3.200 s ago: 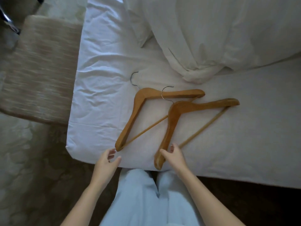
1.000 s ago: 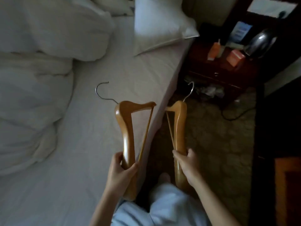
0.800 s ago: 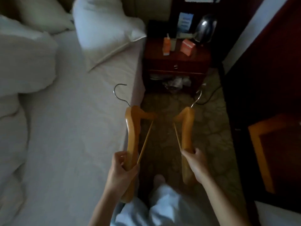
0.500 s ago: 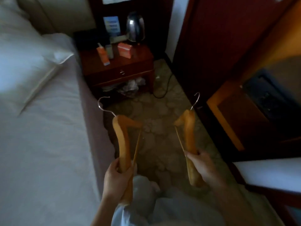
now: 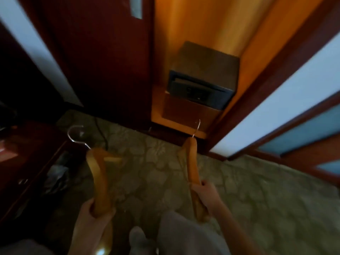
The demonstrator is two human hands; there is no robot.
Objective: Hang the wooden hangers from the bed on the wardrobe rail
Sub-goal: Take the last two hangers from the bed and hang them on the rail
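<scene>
Left hand: fingers are curled tight round the lower arm of the left hanger; blur hides each fingertip.
Right hand: fingers are wrapped round the lower arm of the right hanger, knuckles turned upward.
Left hanger: it rises out of the fist in mid-air. Its wire hook points away from the person, over the corner of the nightstand.
Right hanger: seen nearly edge-on, it is held up well apart from the other. Its thin hook tip lies in front of the wardrobe's bottom lip.
Between the hangers: a strip of bare patterned carpet runs forward to the wardrobe base.
Ahead: the open wardrobe bay has orange wood walls. A dark safe sits low against its right wall.
Left edge: the dark red wardrobe door borders the bay; the nightstand is close beside the left hanger.
Right edge: the red frame and white wall slant away, and open carpet lies to the right of the right hand.
Below: pale trousers and a foot show between the forearms.
</scene>
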